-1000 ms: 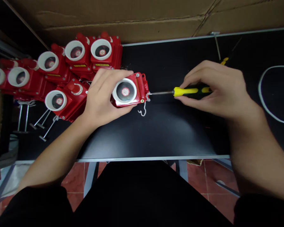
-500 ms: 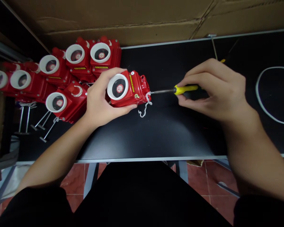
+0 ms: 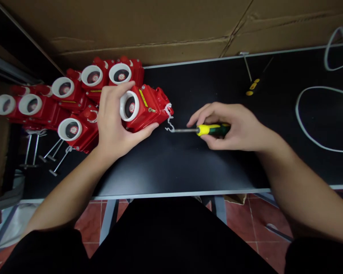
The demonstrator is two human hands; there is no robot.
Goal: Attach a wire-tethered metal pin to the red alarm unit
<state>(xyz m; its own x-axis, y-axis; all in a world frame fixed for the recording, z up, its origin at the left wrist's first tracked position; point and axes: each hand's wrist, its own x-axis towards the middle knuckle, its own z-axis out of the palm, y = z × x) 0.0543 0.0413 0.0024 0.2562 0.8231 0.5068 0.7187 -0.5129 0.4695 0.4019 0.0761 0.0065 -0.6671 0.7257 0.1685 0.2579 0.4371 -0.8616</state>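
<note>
Red white-ringed box (image 3: 149, 102), left hand (image 3: 112, 123) clasping | yellow-and-dark-handled screwdriver (image 3: 204, 129), right hand (image 3: 241, 127) pinching handle | shaft pointing left, tip beside box's white cord (image 3: 169, 118)

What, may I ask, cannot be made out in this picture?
In the head view:
Held red unit, left side: hidden by the left hand.
Its yellow label, any wording: too small.
Screwdriver, handle end: inside the right hand.
Lower white cable, remainder: cut off by right edge.

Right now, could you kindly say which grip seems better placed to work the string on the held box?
Probably the right grip: it holds a screwdriver, its tip close to the string, while the left grip holds the box.
</note>
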